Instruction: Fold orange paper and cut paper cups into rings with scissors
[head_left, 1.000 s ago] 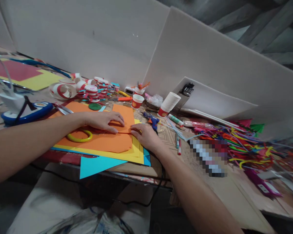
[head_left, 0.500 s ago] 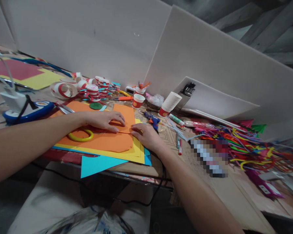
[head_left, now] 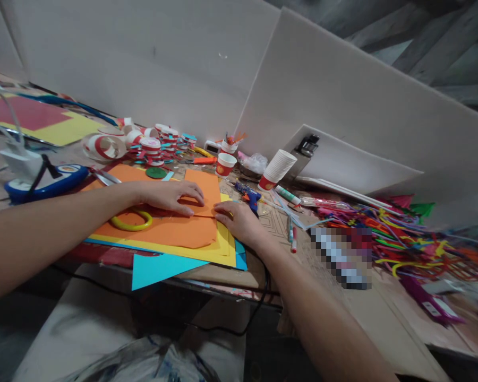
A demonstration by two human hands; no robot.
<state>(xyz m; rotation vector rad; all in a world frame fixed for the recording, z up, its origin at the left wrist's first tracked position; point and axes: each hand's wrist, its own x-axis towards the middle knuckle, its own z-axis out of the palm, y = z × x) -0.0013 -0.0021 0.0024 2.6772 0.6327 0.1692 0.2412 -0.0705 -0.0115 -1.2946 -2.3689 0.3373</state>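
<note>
A small orange paper piece (head_left: 209,185) lies over a larger orange sheet (head_left: 183,236), its near edge slightly raised. My left hand (head_left: 169,197) rests on it from the left, fingers spread and a little bent. At the near right corner of the small piece, my right hand (head_left: 241,223) has thumb and fingers closed on the edge. Yellow sheets (head_left: 225,252) and a pointed blue sheet (head_left: 159,270) stick out underneath. Scissors with a yellow handle (head_left: 137,228) lie partly hidden under my left forearm. A green paper disc (head_left: 156,173) lies behind that hand.
A blue glue gun (head_left: 253,197) lies right of the paper. Behind stand a paper cup (head_left: 225,165), a cup stack (head_left: 278,168) and red-white cup crafts (head_left: 151,151). Colourful pipe cleaners (head_left: 382,233) heap at right. A blue power strip (head_left: 59,183) sits left. White boards stand behind.
</note>
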